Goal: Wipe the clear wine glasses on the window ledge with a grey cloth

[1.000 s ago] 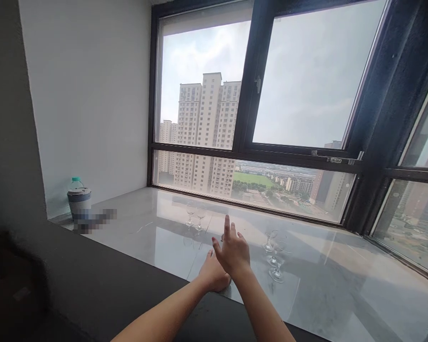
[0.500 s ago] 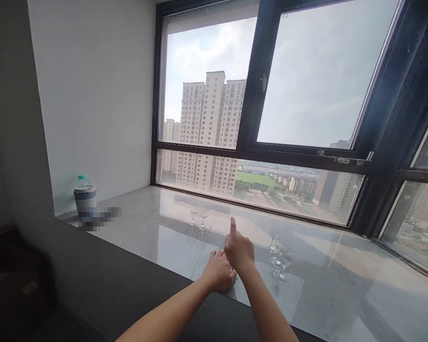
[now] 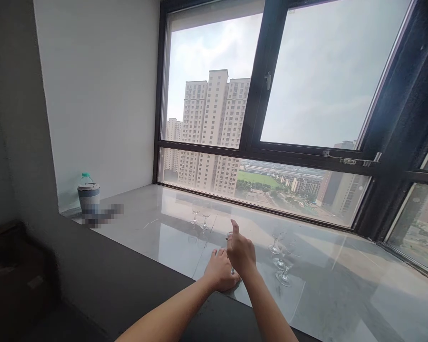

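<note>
Over the front part of the window sill, my right hand [image 3: 241,251] is wrapped round a small stemmed glass [image 3: 232,270], its thumb pointing up. Only a bit of rim and stem shows; the rest is behind my hands. Low against the sill, my left hand [image 3: 221,270] presses round the foot of the same glass, fingers pointing forward, partly hidden by my right hand. Two clear stemmed glasses, one [image 3: 195,214] beside another [image 3: 205,219], stand upright to the left. On the right are three more, the nearest [image 3: 286,270] at the front of a close row.
The glossy grey sill [image 3: 135,237] ends in a front edge near my wrists. At its left end stand a paper cup [image 3: 89,195] and a bottle with a green cap [image 3: 86,175], with a blurred patch in front. A dark-framed window [image 3: 199,146] rises behind.
The view has shifted slightly, so things sit a little further right. My hands keep nearly the same pose, and a bit of the glass's rim now shows beside my right fingers.
</note>
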`<state>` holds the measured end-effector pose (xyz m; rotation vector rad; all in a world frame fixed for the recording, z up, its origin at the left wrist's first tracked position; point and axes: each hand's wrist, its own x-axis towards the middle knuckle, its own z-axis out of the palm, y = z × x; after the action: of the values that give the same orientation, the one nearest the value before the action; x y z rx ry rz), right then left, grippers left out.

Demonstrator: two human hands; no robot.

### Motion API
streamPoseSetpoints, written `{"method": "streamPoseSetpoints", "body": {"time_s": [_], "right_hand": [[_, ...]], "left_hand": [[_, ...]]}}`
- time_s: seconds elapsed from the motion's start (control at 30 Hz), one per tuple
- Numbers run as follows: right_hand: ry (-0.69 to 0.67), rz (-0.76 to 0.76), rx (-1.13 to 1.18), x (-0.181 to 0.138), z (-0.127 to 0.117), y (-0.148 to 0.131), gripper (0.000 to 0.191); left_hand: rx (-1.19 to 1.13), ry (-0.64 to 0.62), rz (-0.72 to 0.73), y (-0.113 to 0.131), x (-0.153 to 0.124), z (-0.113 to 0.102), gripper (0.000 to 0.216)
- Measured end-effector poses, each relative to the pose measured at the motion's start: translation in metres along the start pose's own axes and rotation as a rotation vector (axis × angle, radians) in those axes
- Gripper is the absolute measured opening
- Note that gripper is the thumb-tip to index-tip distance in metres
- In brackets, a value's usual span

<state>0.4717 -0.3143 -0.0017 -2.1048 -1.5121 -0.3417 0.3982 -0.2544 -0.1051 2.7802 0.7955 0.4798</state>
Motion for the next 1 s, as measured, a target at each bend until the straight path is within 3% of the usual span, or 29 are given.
{"method": "streamPoseSetpoints", "body": {"time_s": [0.13, 0.3, 0.47, 0.6, 0.7, 0.8, 0.9, 1.0], "right_hand": [[0.010, -0.025, 0.092, -0.002, 0.002, 0.001, 0.054], [0.105, -0.082, 0.427, -0.005, 0.007, 0.002, 0.055], [0.399, -0.055, 0.612, 0.001, -0.013, -0.009, 0.050], [0.576, 0.057, 0.543, 0.009, -0.039, -0.001, 0.052], [0.533, 0.167, 0.415, 0.004, -0.032, 0.021, 0.054], [0.340, 0.270, 0.383, -0.013, 0.004, 0.039, 0.056], [0.109, 0.286, 0.510, -0.032, 0.043, 0.039, 0.057], [0.090, 0.331, 0.594, -0.042, 0.058, 0.030, 0.055]], "left_hand": [[0.017, -0.004, -0.022, -0.002, 0.001, 0.003, 0.069], [0.045, 0.008, -0.001, 0.001, -0.001, 0.000, 0.067], [0.052, -0.012, -0.021, 0.001, -0.002, -0.001, 0.056], [0.000, 0.060, -0.090, -0.002, 0.000, 0.005, 0.054], [-0.045, 0.165, -0.121, -0.005, 0.003, 0.009, 0.052], [-0.060, 0.216, -0.143, -0.009, 0.005, 0.011, 0.051], [-0.030, 0.221, -0.128, -0.012, 0.007, 0.010, 0.050], [-0.031, 0.238, -0.138, -0.012, 0.007, 0.009, 0.050]]}}
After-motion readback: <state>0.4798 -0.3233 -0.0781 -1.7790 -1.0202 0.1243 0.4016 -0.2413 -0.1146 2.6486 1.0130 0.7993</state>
